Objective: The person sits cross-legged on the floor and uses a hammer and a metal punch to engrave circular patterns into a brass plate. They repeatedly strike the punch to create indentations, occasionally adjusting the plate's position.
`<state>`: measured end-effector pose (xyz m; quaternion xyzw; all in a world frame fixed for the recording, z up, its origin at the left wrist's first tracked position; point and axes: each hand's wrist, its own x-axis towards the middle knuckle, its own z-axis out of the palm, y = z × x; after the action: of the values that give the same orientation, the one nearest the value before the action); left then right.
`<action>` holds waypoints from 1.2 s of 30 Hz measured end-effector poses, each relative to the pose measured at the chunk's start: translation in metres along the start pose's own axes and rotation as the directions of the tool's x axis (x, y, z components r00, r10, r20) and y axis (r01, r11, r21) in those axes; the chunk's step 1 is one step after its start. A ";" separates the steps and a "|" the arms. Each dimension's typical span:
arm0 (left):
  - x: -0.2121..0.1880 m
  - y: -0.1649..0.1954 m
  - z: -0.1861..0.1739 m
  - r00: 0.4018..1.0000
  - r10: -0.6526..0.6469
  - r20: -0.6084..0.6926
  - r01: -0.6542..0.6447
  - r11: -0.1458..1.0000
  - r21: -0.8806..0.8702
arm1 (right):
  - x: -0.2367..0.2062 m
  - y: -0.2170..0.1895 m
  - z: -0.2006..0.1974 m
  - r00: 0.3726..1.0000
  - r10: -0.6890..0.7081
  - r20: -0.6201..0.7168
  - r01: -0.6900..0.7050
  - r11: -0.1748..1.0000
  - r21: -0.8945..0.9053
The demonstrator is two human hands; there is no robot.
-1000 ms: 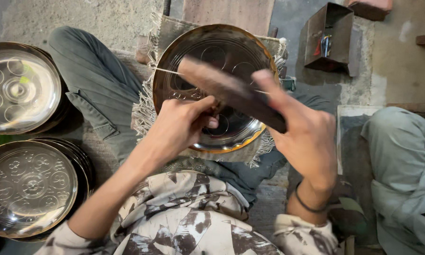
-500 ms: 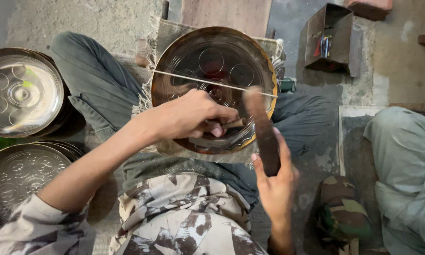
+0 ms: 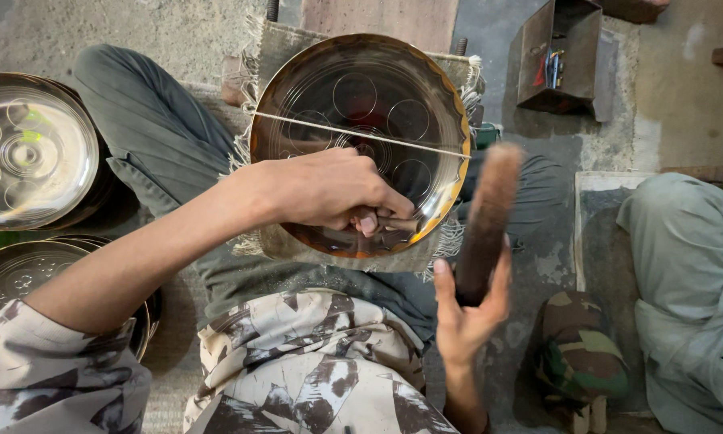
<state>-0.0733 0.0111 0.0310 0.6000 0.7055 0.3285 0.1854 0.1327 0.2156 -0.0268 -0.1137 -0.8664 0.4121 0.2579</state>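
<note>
- Fingers [image 3: 371, 219] of the left hand [image 3: 329, 191] are curled shut around a short dark punch-like tool [image 3: 395, 223], its tip resting on the inner face of the round brass tray [image 3: 297, 88] near six o'clock of the rim.
- Right hand [image 3: 467, 309] is wrapped loosely around the lower end of a wooden mallet [image 3: 485, 217], thumb and fingers closed on the handle, the head blurred and raised at about four o'clock from the tray, well apart from it.
- Tray lies on a fringed mat [image 3: 275, 48] across the person's lap, with circles marked in its bowl and a thin cord [image 3: 313, 124] stretched across it from nine to three o'clock.
- It looks like stiff, thin sheet metal: probably fairly light, smooth and slippery, and easily dented, so best held by the rim.
- Two more silvery engraved trays [image 3: 24, 153] sit stacked at nine o'clock.
- An open metal box [image 3: 574, 68] of small tools stands at one o'clock; another person's grey-clad leg [image 3: 683, 241] is at three o'clock.
</note>
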 end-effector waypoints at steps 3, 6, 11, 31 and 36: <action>-0.001 0.000 0.001 0.999 -0.031 0.024 0.030 0.999 0.029 | -0.004 -0.003 0.004 0.974 -0.211 0.084 0.223 0.958 -0.181; -0.004 0.001 0.003 0.991 -0.120 0.055 0.114 0.989 0.091 | -0.002 -0.007 0.004 0.996 -0.083 0.022 0.084 0.994 -0.073; -0.013 0.006 0.008 0.985 -0.159 -0.073 0.160 0.987 0.010 | 0.012 -0.011 -0.007 0.966 -0.147 0.212 0.183 0.971 -0.157; -0.041 0.013 0.005 0.864 -0.249 -0.437 0.123 0.947 -0.298 | 0.027 -0.028 -0.009 0.964 0.128 0.231 -0.146 0.988 0.060; -0.036 0.009 -0.002 0.939 -0.291 -0.183 0.246 0.940 -0.234 | 0.014 -0.021 -0.002 0.957 0.196 0.213 -0.230 0.962 0.147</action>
<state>-0.0612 -0.0237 0.0338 0.4357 0.7587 0.4349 0.2129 0.1219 0.2093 -0.0043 -0.1429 -0.8318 0.5195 0.1337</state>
